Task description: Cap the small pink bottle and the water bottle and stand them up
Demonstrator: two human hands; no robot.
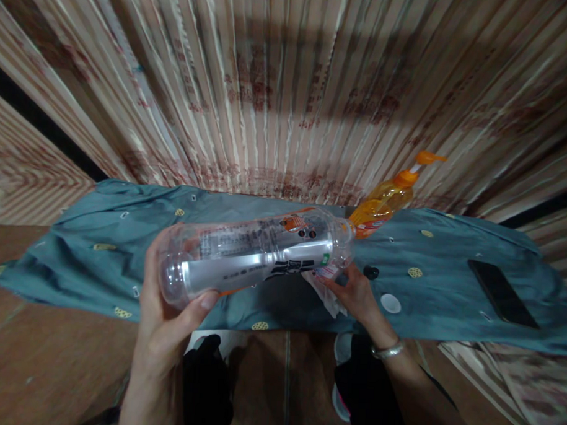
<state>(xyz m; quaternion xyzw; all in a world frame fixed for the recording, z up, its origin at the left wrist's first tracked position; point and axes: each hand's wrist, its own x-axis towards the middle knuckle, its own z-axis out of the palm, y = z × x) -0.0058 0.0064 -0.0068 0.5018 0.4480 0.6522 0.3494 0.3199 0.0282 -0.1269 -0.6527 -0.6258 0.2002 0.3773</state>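
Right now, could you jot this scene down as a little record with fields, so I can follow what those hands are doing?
Left hand: left hand grips one end of a clear plastic bottle
Bottle position: on its side, silver label showing
Right hand: right hand holds a crumpled white tissue near the bottle's other end; contact unclear
Behind: orange pump bottle, partly hidden
On the right: white disc, small black item, dark phone
Surface: blue-green patterned cloth
Backdrop: striped curtain
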